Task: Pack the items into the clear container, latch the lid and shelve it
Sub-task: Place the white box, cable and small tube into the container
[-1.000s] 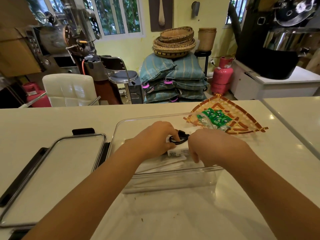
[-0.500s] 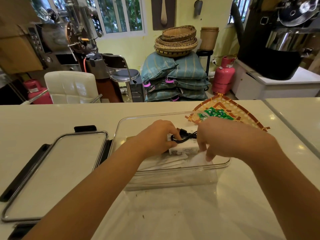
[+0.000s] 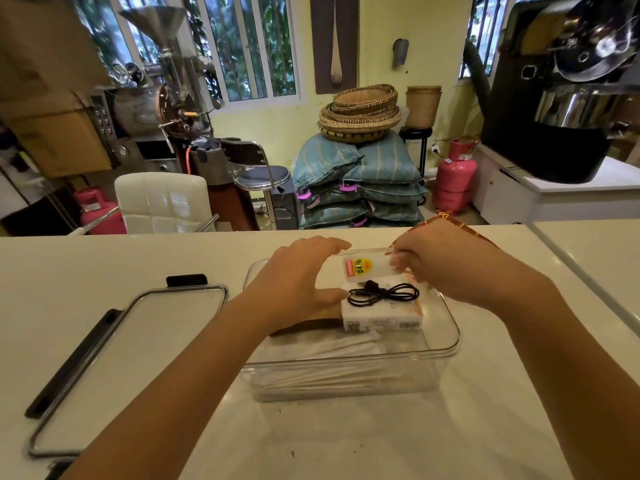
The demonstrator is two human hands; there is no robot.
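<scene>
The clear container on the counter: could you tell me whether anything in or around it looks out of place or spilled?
Nothing stands out. The clear container sits upright, with the black cable coiled on a white packet inside. The lid lies flat beside it. Only a few tiny dark specks mark the counter in front.

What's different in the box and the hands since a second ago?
The right hand has let go of the black cable, gone back toward the woven tray and now holds a small white packet over the clear container. The left hand has opened up beside the packet. The cable stays coiled on the white box; the lid stays on the counter.
</scene>
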